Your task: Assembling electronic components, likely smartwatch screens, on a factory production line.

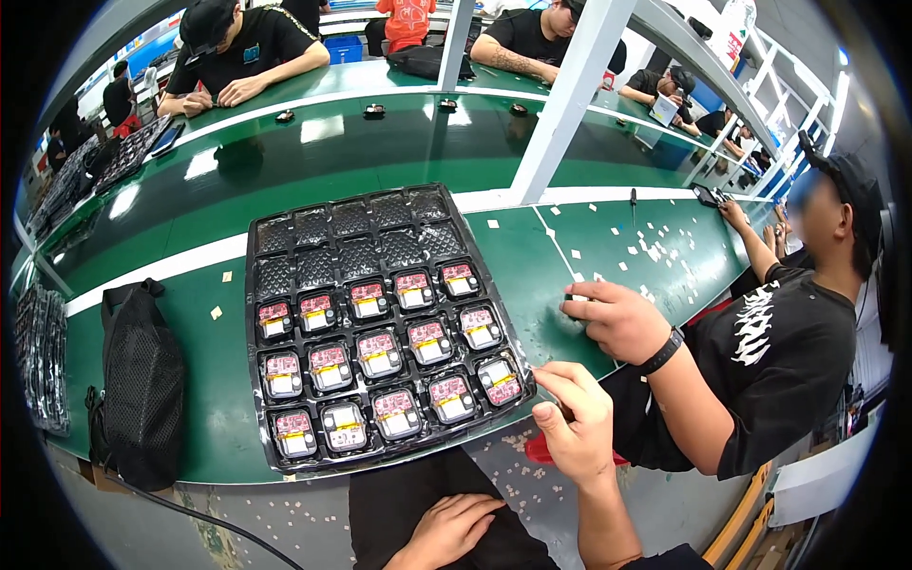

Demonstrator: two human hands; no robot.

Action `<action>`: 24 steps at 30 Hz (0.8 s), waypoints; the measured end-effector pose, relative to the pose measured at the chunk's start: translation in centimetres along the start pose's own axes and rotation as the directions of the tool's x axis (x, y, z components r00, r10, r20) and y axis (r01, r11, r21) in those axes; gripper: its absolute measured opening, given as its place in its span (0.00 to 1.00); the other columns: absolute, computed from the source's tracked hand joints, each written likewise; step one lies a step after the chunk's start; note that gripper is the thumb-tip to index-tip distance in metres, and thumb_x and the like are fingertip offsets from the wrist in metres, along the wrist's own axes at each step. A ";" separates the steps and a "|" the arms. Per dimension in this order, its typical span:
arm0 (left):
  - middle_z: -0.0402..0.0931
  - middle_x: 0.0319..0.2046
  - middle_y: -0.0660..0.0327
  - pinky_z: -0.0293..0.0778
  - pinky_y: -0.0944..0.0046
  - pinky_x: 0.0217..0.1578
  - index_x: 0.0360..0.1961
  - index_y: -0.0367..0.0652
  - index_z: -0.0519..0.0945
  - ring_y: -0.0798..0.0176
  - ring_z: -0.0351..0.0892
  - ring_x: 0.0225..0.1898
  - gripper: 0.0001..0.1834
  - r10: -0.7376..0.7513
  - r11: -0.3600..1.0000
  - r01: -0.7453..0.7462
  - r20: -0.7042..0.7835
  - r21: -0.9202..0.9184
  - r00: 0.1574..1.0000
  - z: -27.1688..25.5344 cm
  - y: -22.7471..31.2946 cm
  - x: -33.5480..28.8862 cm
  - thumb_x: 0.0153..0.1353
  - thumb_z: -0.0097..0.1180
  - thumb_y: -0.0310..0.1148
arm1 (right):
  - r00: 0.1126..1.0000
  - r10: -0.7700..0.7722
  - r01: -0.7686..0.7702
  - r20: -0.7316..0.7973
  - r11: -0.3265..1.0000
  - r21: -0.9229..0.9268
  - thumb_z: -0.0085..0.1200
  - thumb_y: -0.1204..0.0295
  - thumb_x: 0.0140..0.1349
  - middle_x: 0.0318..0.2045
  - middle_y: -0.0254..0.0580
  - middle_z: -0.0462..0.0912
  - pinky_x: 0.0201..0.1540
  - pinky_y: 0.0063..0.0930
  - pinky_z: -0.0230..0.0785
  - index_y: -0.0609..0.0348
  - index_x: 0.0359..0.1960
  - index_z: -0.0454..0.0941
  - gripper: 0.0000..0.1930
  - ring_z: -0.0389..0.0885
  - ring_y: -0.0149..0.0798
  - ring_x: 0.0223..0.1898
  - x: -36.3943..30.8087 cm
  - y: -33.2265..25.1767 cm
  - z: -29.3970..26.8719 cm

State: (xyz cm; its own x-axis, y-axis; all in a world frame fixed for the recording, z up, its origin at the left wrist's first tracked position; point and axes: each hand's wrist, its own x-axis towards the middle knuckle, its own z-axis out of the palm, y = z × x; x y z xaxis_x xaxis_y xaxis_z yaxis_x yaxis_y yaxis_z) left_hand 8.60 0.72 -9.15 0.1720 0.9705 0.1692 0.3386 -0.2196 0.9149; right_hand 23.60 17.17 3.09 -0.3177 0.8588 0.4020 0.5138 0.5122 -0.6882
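Observation:
A black plastic tray [356, 337] lies on the green bench in front of me. Its nearer rows hold several rounded-square devices [377, 353] with red circuit boards, yellow strips and pale silver blocks. The far rows show bare, textured pockets. Beside the tray's near right corner is my right hand [581, 425], its thumb and forefinger apart and the forefinger's tip close to the tray rim. A dark spot shows among its curled fingers, too small to name. My left hand [454, 528] rests flat on my dark-clothed leg below the bench edge, holding nothing.
A co-worker's hand [613, 323] with a dark wristband reaches in from the right. A black mesh bag [142, 385] lies left of the tray. Small pale paper bits [655, 249] are scattered right. A white post [570, 104] rises behind; small dark devices [374, 111] sit beyond.

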 end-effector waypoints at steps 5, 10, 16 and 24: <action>0.84 0.47 0.53 0.78 0.52 0.52 0.48 0.41 0.85 0.45 0.83 0.50 0.12 0.003 1.000 -0.005 -0.043 -0.030 0.999 -0.1 0.2 -0.2 0.63 0.63 0.25 | 0.993 0.092 -0.094 -0.068 0.995 -0.023 0.60 0.55 0.71 0.46 0.50 0.83 0.36 0.30 0.74 0.68 0.52 0.83 0.24 0.82 0.40 0.33 1.3 1.4 -0.9; 0.84 0.46 0.51 0.80 0.53 0.50 0.47 0.40 0.85 0.45 0.84 0.48 0.12 0.016 0.996 -0.022 -0.075 -0.087 0.997 -0.1 0.5 -0.6 0.62 0.64 0.23 | 0.988 0.076 -0.116 -0.137 0.941 -0.317 0.55 0.51 0.72 0.53 0.57 0.79 0.44 0.45 0.77 0.65 0.62 0.76 0.29 0.84 0.57 0.43 2.1 4.8 0.0; 0.84 0.45 0.50 0.81 0.54 0.48 0.46 0.39 0.86 0.45 0.85 0.47 0.11 0.028 0.991 -0.039 -0.084 -0.130 0.996 -0.8 1.3 -0.8 0.62 0.64 0.21 | 0.933 0.303 -0.359 -0.195 0.723 -0.591 0.54 0.43 0.69 0.51 0.57 0.74 0.40 0.53 0.79 0.57 0.59 0.76 0.31 0.86 0.65 0.38 4.6 4.5 0.3; 0.84 0.42 0.49 0.82 0.56 0.44 0.44 0.36 0.85 0.46 0.85 0.43 0.11 0.064 0.980 -0.089 -0.140 -0.180 0.988 -3.0 4.5 -0.1 0.59 0.65 0.18 | 0.958 0.141 -0.256 -0.249 0.812 -0.524 0.65 0.64 0.63 0.53 0.47 0.81 0.43 0.46 0.78 0.57 0.44 0.79 0.14 0.86 0.57 0.40 4.4 6.1 -0.5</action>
State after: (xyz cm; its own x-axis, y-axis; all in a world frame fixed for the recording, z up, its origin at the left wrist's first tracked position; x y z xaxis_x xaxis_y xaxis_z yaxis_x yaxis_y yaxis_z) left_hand 7.35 -0.03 -3.98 0.0619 0.9588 0.2772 0.1498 -0.2835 0.9472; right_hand 25.72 24.07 1.02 -0.0334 0.8982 0.4383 0.9162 0.2027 -0.3456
